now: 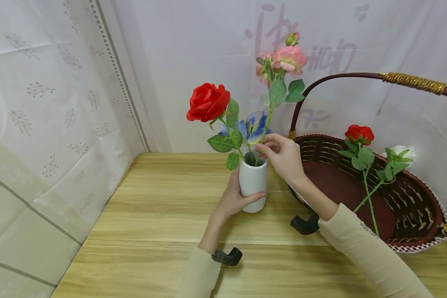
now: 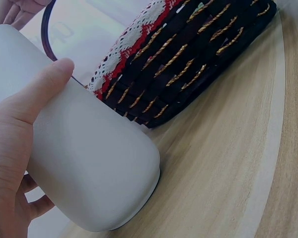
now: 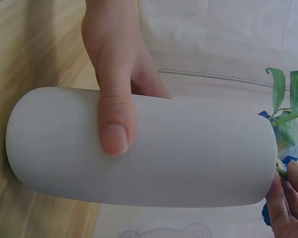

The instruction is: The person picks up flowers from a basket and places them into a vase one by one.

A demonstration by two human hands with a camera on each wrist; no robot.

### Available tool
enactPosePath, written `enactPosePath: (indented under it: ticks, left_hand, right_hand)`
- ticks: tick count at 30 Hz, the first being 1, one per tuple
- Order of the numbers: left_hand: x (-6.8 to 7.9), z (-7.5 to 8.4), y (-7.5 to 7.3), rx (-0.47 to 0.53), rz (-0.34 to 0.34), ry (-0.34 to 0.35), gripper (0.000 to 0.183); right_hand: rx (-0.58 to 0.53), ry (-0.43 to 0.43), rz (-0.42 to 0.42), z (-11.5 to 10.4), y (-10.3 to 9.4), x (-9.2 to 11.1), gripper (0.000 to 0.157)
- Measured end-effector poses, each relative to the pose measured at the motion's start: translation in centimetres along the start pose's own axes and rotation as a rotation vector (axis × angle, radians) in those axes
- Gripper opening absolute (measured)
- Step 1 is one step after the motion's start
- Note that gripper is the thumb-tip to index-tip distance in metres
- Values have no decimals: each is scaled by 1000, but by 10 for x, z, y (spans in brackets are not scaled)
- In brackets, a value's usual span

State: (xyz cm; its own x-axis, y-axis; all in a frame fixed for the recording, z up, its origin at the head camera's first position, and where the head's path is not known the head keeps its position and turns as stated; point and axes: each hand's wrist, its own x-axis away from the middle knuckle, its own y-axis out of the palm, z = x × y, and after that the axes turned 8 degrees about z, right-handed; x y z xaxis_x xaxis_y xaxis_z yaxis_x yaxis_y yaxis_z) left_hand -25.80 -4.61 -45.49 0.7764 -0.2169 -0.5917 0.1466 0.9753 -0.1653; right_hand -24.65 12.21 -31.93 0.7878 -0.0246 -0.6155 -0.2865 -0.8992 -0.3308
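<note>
While the left hand (image 1: pixel 235 199) wraps round a smooth, matte white vase (image 1: pixel 254 182), its thumb flat across the front, the right hand (image 1: pixel 284 159) pinches the green stem of a pink flower (image 1: pixel 289 59) between thumb and fingers, right at the rim. The vase stands upright near the middle of the desk (image 1: pixel 152 215), a rounded cylinder with a softly curved base. That pink flower has ruffled petals, a bud on top and broad leaves; its stem runs down into the mouth. Leaning left from the same mouth is a red rose (image 1: pixel 208 102) with layered, fabric-like petals and toothed leaves, and a blue flower (image 1: pixel 254 129) streaked with yellow sits low behind the stems.

Pale wood grain runs across the desk. Leaf sprigs pattern the white cloth (image 1: pixel 59 103) on the left, and faint pink lettering marks the cloth (image 1: pixel 193 62) at the back.

To the right, near the vase, stands an oval basket (image 1: pixel 331 178) of dark woven strips and gold cord, edged with lace, its arched handle (image 1: pixel 357 75) bound in gold. Another red rose (image 1: pixel 359 134) and a white rose (image 1: pixel 401 156) lean inside, stems crossing. The right forearm and beige sleeve (image 1: pixel 368 248) hide part of the near rim.
</note>
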Motion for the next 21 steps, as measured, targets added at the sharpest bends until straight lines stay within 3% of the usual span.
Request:
enactPosePath:
  ticks: [6,13,21]
  left_hand:
    - [1,-1,-1,-12,-2,-24,99]
    - [1,31,-4,-4,-4,-58,96]
    - [4,34,-5,-67,2,-77,101]
  right_hand:
    - [-7,-9,-31,1,3,2,13]
    - [-37,13,-47,1,2,2,22]
    - [-14,22,-63,-3,1,1,19]
